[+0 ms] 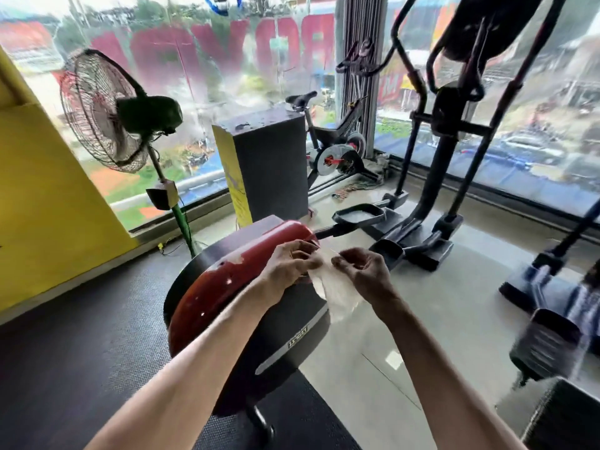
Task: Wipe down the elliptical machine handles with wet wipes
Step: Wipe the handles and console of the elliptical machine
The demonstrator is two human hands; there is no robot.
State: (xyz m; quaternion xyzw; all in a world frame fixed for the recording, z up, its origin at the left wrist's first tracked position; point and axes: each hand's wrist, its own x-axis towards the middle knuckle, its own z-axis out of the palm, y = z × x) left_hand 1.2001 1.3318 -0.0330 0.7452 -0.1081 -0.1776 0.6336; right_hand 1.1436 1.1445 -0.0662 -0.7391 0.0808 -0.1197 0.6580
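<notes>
The left grip (292,264) and right grip (360,271) each pinch a white wet wipe (334,292), their fingertips hidden. At far right the elliptical machine (445,164) is blurred, its top cut off.

Pinching a white wet wipe (336,295) along its top edge with left grip (292,263) and right grip (360,271), fingers curled, with the crumpled sheet hanging down between them. Held just above a red flywheel cover (233,280), chipped in several spots, on a black housing. Beyond it, a foot pedal (358,216) on its arm, then the tall black uprights of the elliptical machine (449,157) at the right. To the left, a pedestal fan (104,112) beside a yellow wall (48,190). Farther back, a black box (272,164) and an exercise bike (337,147) against a streaked window (227,60).
</notes>
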